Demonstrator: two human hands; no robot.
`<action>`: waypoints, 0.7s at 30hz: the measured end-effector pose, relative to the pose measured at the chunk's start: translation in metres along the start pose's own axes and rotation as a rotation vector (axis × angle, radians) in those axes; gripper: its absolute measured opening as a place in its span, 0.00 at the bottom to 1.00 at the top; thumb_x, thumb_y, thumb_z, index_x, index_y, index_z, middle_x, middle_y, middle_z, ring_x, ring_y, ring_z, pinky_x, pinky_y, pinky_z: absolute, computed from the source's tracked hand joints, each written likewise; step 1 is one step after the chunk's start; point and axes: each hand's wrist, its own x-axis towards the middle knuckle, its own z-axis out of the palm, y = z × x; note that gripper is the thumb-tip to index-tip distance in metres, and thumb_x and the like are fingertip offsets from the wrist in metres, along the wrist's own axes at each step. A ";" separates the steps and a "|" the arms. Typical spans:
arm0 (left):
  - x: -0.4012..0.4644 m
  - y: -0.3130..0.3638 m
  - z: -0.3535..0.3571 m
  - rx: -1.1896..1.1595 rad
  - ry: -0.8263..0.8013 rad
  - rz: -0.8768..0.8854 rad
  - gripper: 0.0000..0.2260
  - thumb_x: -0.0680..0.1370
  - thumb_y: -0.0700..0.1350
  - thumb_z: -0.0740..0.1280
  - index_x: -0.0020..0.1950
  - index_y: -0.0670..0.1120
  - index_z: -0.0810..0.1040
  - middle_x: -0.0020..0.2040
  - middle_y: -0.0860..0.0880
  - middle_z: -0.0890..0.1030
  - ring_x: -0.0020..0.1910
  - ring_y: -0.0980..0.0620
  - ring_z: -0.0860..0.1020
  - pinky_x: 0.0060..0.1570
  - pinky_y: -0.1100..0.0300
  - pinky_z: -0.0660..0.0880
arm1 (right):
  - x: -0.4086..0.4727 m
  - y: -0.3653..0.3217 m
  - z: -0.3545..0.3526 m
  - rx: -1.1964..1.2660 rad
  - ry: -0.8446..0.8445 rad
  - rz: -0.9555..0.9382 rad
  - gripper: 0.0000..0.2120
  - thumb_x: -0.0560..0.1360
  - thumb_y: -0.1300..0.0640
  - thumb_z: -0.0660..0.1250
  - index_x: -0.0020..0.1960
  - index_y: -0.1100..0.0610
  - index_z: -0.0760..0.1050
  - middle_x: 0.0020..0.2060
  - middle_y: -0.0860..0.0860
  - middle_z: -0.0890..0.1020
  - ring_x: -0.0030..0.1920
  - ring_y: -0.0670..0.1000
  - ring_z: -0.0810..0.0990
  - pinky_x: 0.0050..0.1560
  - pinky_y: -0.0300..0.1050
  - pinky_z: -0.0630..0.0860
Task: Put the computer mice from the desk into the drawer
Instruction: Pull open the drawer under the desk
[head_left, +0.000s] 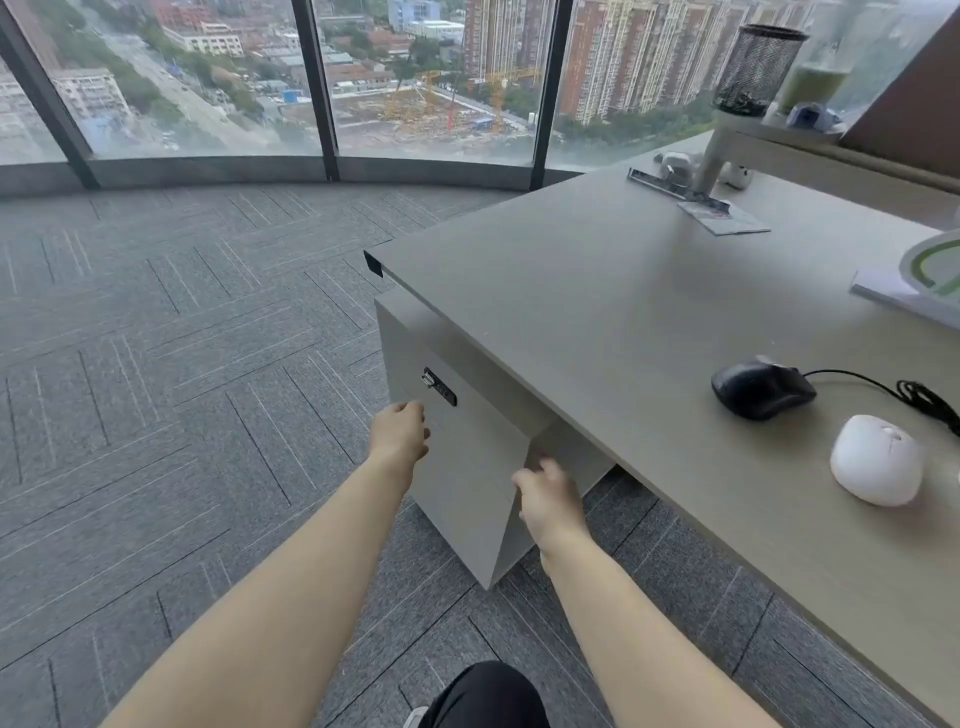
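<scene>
Two mice lie on the grey desk (597, 291) at the right: a black wired mouse (761, 387) and, nearer to me, a white mouse (875, 460). Under the desk's left end stands a grey drawer cabinet (467, 467) with a black lock (439, 387) near its top; the drawers look closed. My left hand (400, 431) curls around the left edge of the drawer front, just below the lock. On the front's right edge, my right hand (550, 499) has its fingers hooked around the corner. Neither hand touches a mouse.
The black mouse's cable (924, 400) coils off to the right. A white-and-green object on papers (930, 270) sits at the right edge. Far back are a metal ruler (675, 189), a shelf riser with a mesh pen cup (761, 67). Grey carpet (182, 364) spreads left toward the windows.
</scene>
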 end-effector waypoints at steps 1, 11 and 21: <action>0.009 0.003 0.005 -0.079 0.017 -0.014 0.05 0.75 0.42 0.59 0.43 0.47 0.75 0.42 0.46 0.76 0.45 0.44 0.76 0.48 0.50 0.75 | 0.004 -0.002 0.002 -0.001 0.002 -0.027 0.09 0.74 0.61 0.60 0.53 0.55 0.74 0.47 0.53 0.80 0.42 0.53 0.77 0.40 0.47 0.74; 0.077 0.004 0.046 -0.100 0.107 -0.079 0.11 0.77 0.46 0.59 0.40 0.41 0.76 0.46 0.38 0.81 0.39 0.41 0.78 0.49 0.45 0.80 | 0.024 0.006 0.009 -0.079 0.178 -0.060 0.09 0.70 0.64 0.58 0.35 0.57 0.74 0.26 0.48 0.76 0.27 0.50 0.69 0.31 0.45 0.63; 0.083 -0.002 0.048 -0.250 0.161 -0.150 0.12 0.79 0.42 0.61 0.59 0.39 0.74 0.58 0.39 0.76 0.57 0.39 0.76 0.41 0.46 0.80 | 0.023 0.016 0.012 -0.142 0.156 -0.083 0.10 0.70 0.65 0.58 0.40 0.61 0.78 0.35 0.53 0.85 0.35 0.54 0.77 0.35 0.46 0.69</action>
